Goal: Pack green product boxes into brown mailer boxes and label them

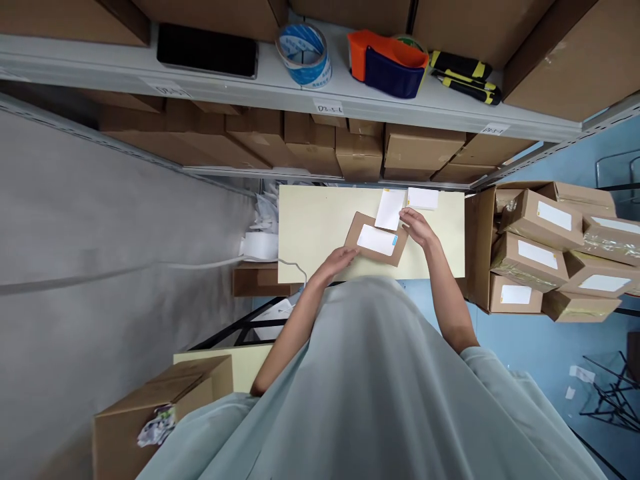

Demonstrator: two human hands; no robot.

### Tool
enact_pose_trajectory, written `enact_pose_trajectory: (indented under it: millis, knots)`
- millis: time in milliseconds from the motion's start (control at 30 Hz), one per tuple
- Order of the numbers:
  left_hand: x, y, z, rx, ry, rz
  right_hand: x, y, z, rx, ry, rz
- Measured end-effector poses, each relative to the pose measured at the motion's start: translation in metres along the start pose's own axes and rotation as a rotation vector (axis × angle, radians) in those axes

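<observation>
A flat brown cardboard box (353, 235) lies slightly turned on the pale yellow table, with a white label (376, 239) on its top. My left hand (343, 259) grips the box's near left corner, fingers closed at the edge. My right hand (418, 227) pinches the right edge of a white paper slip (389, 209), whose lower end overlaps the far side of the box. Just beyond that hand lies a stack of white slips (423, 198) near the table's far edge.
A large open carton (479, 250) holding several labelled boxes stands right of the table (310, 227). Above, a shelf (320, 107) bears a phone (207, 51), a tape roll (304, 56), an orange-and-blue tape dispenser (387, 63) and cutters (465, 77). A white device (261, 246) sits left.
</observation>
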State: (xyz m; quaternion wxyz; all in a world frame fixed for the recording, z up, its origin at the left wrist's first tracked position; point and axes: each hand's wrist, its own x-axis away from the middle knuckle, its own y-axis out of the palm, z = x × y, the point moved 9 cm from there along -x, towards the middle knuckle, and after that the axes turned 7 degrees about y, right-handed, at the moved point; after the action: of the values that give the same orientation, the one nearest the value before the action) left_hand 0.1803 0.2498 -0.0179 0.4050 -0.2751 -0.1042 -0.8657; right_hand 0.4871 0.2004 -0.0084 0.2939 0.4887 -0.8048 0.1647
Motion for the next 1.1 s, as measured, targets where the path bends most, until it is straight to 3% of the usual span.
enact_pose_trajectory:
  millis: [133,333,567,733,900,1100]
  knots:
    - [-0.020,-0.014,0.005,0.014,-0.013,0.105,0.022,0.014,0.027,-0.239,0.108,-0.107]
    - [-0.047,-0.016,0.032,0.067,0.073,0.165,0.071,0.033,0.067,-0.323,0.159,-0.098]
    - [-0.041,-0.001,0.048,0.024,0.175,0.120,0.089,0.039,0.063,-0.205,0.034,-0.005]
    - [-0.025,0.008,0.035,0.046,0.126,0.019,0.084,0.059,0.049,-0.077,-0.027,-0.032]
    - [-0.018,-0.001,0.019,0.052,0.119,0.039,0.081,0.075,0.044,-0.001,-0.029,-0.040]
    - [-0.022,-0.004,0.001,0.095,0.099,0.082,0.083,0.079,0.050,0.012,-0.035,-0.042]
